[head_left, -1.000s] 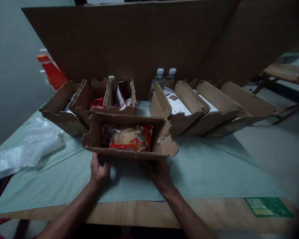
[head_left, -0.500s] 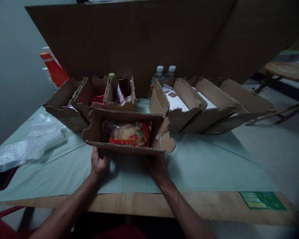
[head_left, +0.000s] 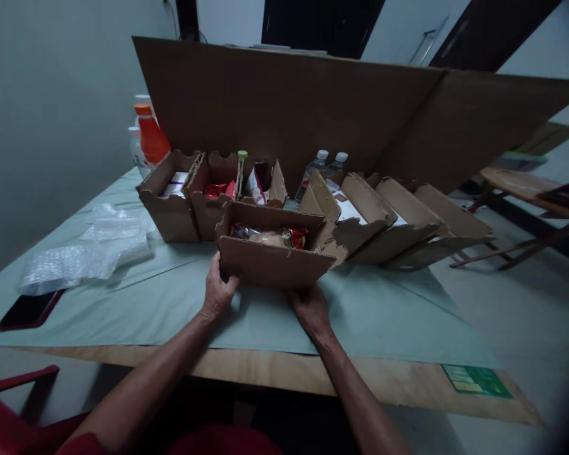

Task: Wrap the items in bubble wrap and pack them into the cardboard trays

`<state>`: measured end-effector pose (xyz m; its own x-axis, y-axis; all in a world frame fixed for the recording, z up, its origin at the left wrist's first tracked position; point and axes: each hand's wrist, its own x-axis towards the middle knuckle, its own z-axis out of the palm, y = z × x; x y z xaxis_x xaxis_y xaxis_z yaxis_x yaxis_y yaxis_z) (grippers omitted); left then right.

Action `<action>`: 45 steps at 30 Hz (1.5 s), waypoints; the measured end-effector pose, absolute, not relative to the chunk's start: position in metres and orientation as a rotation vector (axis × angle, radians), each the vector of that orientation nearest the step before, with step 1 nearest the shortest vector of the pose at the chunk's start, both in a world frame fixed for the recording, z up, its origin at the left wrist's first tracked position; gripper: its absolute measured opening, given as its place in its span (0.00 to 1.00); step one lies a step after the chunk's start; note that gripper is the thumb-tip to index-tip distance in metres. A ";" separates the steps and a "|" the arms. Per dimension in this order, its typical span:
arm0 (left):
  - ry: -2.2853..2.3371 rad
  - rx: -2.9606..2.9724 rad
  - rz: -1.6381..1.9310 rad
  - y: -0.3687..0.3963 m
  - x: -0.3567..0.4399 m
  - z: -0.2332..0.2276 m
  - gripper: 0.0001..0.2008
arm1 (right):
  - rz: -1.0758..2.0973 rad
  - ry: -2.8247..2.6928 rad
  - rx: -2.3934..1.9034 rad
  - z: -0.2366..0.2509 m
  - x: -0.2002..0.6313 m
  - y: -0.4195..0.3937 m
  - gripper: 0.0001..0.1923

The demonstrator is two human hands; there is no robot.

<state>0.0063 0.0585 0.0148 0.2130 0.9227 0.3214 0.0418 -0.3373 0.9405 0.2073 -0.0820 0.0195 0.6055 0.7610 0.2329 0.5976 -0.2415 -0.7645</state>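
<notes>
An open cardboard box (head_left: 270, 264) stands on the green-covered table, with a red and yellow snack packet (head_left: 277, 237) lying inside it. My left hand (head_left: 218, 292) grips the box's near left corner. My right hand (head_left: 310, 308) holds the near right side from below the front wall. Both forearms reach in from the bottom of the view.
Behind stand several cardboard boxes (head_left: 171, 205) with packets, and a row of tilted ones (head_left: 398, 218) at right. Two water bottles (head_left: 322, 165) and an orange bottle (head_left: 150, 136) stand before a tall cardboard sheet (head_left: 313, 107). Bubble wrap (head_left: 85, 249) and a phone (head_left: 28, 309) lie at left.
The view has pulled back and up, showing more of the room. The box now sits further from me, its front wall hiding most of the packet. Both hands stay on it.
</notes>
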 end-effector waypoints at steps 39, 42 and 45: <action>1.893 2.428 1.292 0.119 -0.213 0.086 0.07 | -0.049 -0.831 -1.828 0.006 0.226 -0.082 0.26; 1.562 2.422 1.342 0.085 -0.178 0.099 0.07 | -0.135 -0.676 -1.756 0.022 0.210 -0.099 0.22; 1.255 2.253 1.338 0.046 -0.128 0.097 0.05 | 0.138 -0.741 -1.649 0.043 0.171 -0.115 0.20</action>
